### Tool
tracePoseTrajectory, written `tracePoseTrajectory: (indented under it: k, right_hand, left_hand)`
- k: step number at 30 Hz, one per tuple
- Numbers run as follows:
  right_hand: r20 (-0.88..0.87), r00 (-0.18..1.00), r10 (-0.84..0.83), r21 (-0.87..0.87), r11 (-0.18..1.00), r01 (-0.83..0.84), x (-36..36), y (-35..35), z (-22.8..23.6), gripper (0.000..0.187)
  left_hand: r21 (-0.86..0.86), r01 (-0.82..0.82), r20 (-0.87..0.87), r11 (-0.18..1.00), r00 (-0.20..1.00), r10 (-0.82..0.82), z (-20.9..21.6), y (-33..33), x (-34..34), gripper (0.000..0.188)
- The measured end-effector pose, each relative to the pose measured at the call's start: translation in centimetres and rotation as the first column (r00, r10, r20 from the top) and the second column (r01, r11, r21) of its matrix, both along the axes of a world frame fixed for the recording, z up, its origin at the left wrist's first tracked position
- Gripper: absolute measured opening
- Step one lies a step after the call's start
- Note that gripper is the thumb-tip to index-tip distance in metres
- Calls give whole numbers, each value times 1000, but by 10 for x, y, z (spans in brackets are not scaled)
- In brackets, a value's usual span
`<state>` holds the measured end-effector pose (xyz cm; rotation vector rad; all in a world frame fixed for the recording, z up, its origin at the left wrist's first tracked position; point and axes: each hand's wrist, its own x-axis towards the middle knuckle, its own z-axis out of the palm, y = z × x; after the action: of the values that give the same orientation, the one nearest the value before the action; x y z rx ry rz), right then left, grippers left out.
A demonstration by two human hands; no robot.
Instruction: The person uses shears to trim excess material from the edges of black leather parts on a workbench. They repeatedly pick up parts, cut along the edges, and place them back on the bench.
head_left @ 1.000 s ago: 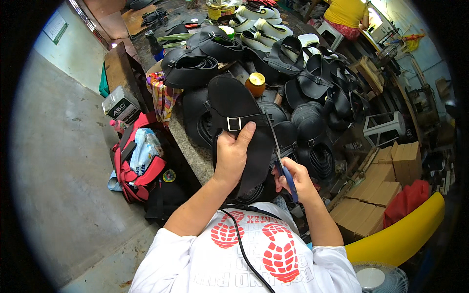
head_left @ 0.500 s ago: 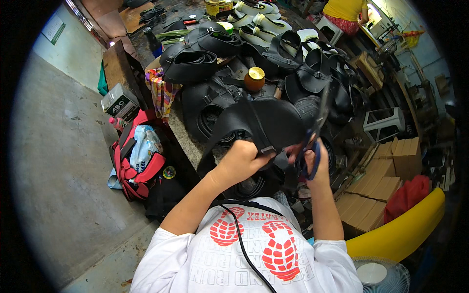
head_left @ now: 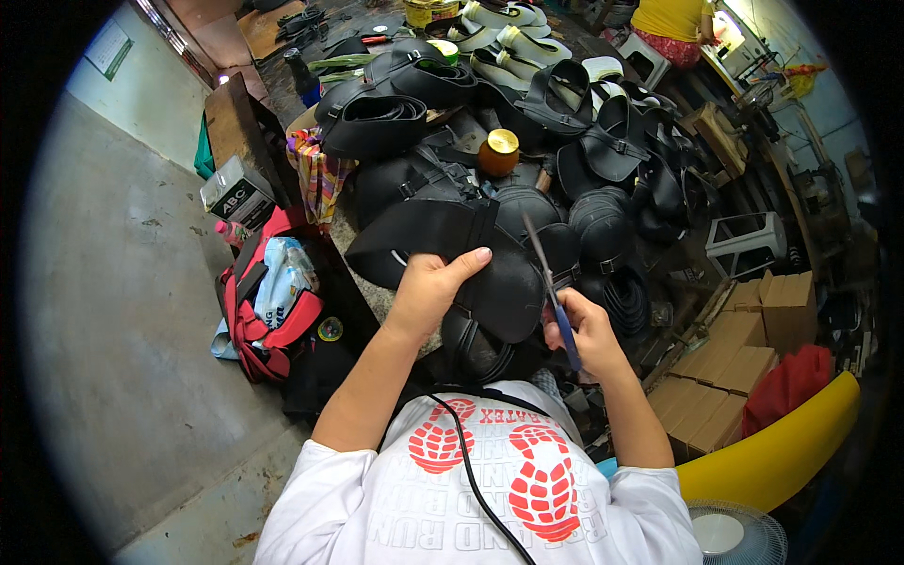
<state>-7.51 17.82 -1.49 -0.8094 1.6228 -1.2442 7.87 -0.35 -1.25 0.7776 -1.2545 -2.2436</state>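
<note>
Both bare forearms reach forward. The left hand [head_left: 435,285] is curled, thumb extended flat; the right hand [head_left: 582,331] is fisted, knuckles up, just beside it.

Black sandal upper [head_left: 471,259]; beside it, scissors [head_left: 556,301] with blue handles; behind it, a brass-coloured tin lid [head_left: 499,143]; left of it, a red-and-black bag [head_left: 268,311] and striped multicoloured cloth [head_left: 318,174].

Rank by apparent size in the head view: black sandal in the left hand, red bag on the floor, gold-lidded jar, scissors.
1. Sandal and red bag: look about alike; the sandal is nearer the camera, so unranked.
2. Scissors, long but thin, in the right hand.
3. Jar, smallest.
</note>
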Motion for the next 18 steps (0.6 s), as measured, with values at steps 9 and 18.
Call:
tracePoseTrajectory:
  k: [9, 18]
  right_hand:
    - [52, 988, 148, 126, 980, -153, -12, 9, 8, 21]
    - [210, 977, 28, 76, 996, -45, -5, 6, -8, 16]
  left_hand:
    - [36, 200, 157, 979, 966, -204, 15, -7, 7, 20]
    - [82, 200, 145, 976, 967, -211, 16, -9, -1, 21]
